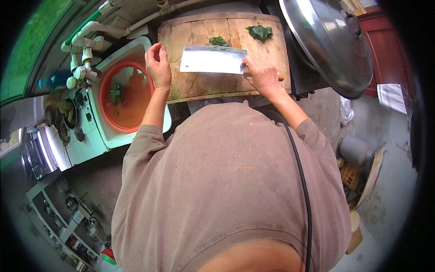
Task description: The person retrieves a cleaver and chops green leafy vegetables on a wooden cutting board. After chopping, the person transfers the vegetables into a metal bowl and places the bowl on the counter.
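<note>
My right hand (261,75) grips the wooden handle of a broad cleaver (212,61), its blade lying across the view over the wooden cutting board (180,81). Bits of green stick along the blade's far edge. Just beyond the blade is a small heap of leafy greens (219,41), partly hidden by it. A second bunch of dark green leaves (260,32) rests at the board's far right. My left hand (159,66) is raised by the board's left edge, fingers curled loosely, with nothing seen in it.
Left of the board, an orange basin (104,112) with water and floating greens (116,92) stands in a white sink (146,42). White pipes and a tap (81,73) rise behind the sink. A large metal lid (326,44) stands at the right. A dark cable (302,176) hangs over my shirt.
</note>
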Available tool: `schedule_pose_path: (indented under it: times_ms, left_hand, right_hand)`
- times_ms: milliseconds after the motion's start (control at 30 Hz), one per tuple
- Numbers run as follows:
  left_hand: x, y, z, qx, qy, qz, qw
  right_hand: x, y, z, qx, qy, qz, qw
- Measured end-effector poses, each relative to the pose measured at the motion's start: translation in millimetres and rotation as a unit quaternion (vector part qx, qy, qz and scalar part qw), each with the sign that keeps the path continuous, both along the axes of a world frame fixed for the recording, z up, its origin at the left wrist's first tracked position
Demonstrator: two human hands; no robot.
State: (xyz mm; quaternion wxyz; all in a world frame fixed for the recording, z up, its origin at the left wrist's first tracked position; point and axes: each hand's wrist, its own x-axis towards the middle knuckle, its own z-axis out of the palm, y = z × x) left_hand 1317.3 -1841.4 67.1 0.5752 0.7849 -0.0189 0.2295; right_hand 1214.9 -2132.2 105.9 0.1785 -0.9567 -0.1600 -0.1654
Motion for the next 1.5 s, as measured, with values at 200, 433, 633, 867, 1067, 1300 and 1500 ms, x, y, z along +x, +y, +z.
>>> schedule_pose_path:
  times_ms: [200, 433, 633, 867, 1067, 1300, 1500]
  left_hand:
    - [-11, -25, 22, 0.355, -0.049, -0.215, 0.909]
    - [18, -44, -4, 0.466, 0.026, -0.252, 0.848]
    - [42, -47, -34, 0.387, 0.037, -0.207, 0.898]
    - [15, -71, -7, 0.426, -0.039, -0.271, 0.862]
    - [41, -64, -27, 0.357, -0.013, -0.175, 0.918]
    - [8, -99, 3, 0.378, -0.006, -0.281, 0.882]
    - [33, -80, -23, 0.434, 0.001, -0.208, 0.877]
  right_hand:
    - [6, 10, -2, -0.056, 0.002, 0.064, 0.996]
    - [9, -1, 5, -0.079, -0.025, 0.103, 0.991]
    - [5, 2, 8, -0.076, -0.016, 0.125, 0.989]
    - [9, 5, 5, -0.072, 0.012, 0.108, 0.991]
    - [9, 7, 5, -0.089, 0.006, 0.118, 0.989]
    - [11, 13, 0, -0.095, -0.010, 0.139, 0.986]
    - [5, 17, 12, -0.083, -0.002, 0.128, 0.988]
